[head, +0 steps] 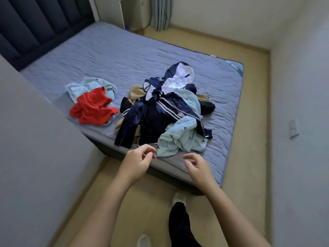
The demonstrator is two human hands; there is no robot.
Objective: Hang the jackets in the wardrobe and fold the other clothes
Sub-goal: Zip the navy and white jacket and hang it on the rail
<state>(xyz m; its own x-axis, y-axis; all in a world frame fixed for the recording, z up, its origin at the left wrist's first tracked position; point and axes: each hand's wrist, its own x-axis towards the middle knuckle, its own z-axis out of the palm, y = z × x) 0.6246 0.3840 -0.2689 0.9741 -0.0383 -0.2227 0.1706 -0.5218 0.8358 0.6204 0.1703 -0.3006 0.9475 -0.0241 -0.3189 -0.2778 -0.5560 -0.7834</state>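
A heap of clothes lies on the near part of the bed (pixel 106 50). On top is a navy jacket with white stripes (pixel 154 113) and a navy and white hooded piece (pixel 178 77). A light blue fleece garment (pixel 181 138) spills toward the bed's near edge, and tan cloth (pixel 136 93) shows underneath. To the left, a red garment (pixel 92 107) lies on another light blue one (pixel 83 86). My left hand (pixel 138 161) and my right hand (pixel 197 166) hover just short of the heap, fingers loosely curled, holding nothing.
A dark padded headboard (pixel 35 24) stands at the far left. A grey wall panel (pixel 35 139) closes off the left side. Beige floor (pixel 252 122) runs along the bed's right side, with a curtain (pixel 161 13) at the far end. My feet (pixel 178 198) stand by the bed's corner.
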